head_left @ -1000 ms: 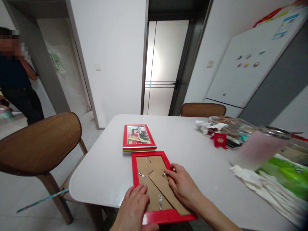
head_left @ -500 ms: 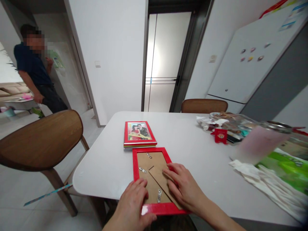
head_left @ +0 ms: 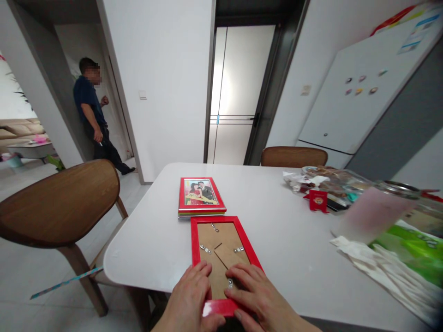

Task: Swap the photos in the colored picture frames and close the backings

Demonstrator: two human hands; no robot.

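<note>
A red picture frame (head_left: 195, 237) lies face down at the table's near edge, its brown backing board (head_left: 221, 233) showing. Metal clips sit along the board, among them a right clip (head_left: 238, 249) and a near clip (head_left: 230, 283). My left hand (head_left: 188, 295) is closed round the near left corner, fingers on top and thumb at the front edge. With its fingers on the board around the near clip, my right hand (head_left: 261, 297) has its thumb against the front edge. Just beyond lies a stack of frames (head_left: 221, 207), the top one red with a couple's picture.
The white table (head_left: 138, 249) holds a pinkish jar (head_left: 375, 212), white cloth (head_left: 380, 267), green packet (head_left: 411, 253) and red card (head_left: 318, 201) on the right. Wooden chairs stand at the left (head_left: 65, 203) and far side (head_left: 294, 157). A person (head_left: 88, 103) stands in the doorway.
My right hand has moved from the frame's right side to its near edge, uncovering the right clip. The left hand stays at the corner. The person has moved rightward, deeper into the doorway.
</note>
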